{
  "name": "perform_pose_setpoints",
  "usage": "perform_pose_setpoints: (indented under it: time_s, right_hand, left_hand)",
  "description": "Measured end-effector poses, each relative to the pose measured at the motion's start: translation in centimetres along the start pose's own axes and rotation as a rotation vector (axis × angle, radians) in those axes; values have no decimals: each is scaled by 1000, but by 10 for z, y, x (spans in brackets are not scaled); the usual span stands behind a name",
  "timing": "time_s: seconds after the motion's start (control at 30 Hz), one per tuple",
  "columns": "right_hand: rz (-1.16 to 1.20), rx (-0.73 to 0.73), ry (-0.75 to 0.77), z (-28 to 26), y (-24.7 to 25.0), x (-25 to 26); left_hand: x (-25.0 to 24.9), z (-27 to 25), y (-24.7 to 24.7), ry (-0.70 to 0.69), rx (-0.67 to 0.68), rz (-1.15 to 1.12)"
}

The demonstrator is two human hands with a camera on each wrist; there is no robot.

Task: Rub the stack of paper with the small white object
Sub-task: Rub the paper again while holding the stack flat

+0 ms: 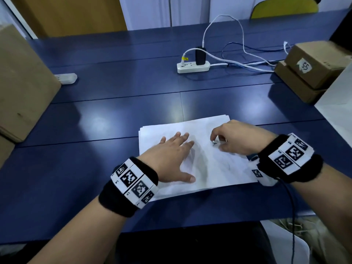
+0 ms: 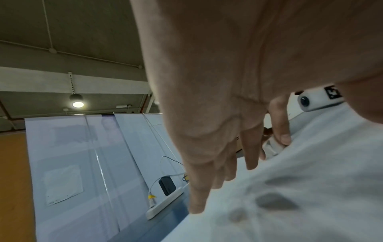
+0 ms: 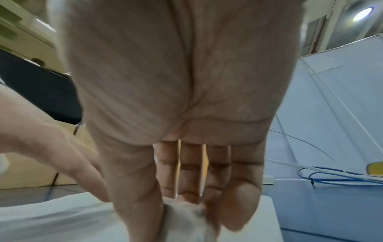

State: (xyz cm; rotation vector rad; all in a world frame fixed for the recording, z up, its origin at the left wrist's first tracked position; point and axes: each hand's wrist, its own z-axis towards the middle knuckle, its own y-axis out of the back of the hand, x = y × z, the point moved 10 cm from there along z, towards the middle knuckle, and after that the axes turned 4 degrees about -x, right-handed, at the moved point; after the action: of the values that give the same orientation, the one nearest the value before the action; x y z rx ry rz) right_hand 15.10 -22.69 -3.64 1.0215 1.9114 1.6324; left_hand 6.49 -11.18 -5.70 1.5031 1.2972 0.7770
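Left hand (image 1: 172, 156) lay flat, fingers straight, pinning paper stack (image 1: 215, 166) on blue table (image 1: 95, 115); right hand (image 1: 239, 139) pinched small white eraser (image 3: 184, 219) against top sheet; hard rubbing risked creasing, tearing sheet

The table (image 1: 114, 111) is dark blue; the stack of paper (image 1: 209, 168) near its front edge is white with faint grey smudges; the small white object (image 3: 184, 217) looks off-white; both wristbands (image 1: 114, 197) are black, bearing white tiles with black square-code patterns; the power strip (image 1: 192, 67) is white with a black adapter (image 1: 200, 55); the boxes (image 1: 314, 63) at the right edge are brown cardboard
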Motion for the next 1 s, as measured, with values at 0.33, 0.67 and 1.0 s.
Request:
perform_pose_setpoints:
  time_s: [0.33, 0.67, 1.0]
  right_hand:
    - [176, 91, 158, -32, -8, 43]
    - [84, 10, 125, -9, 6, 52]
    - [92, 80, 150, -3, 3, 64]
  left_hand:
    - [6, 0, -16, 26, 15, -16]
    - [8, 2, -16, 39, 33, 21]
    - [5, 5, -9, 48, -7, 29]
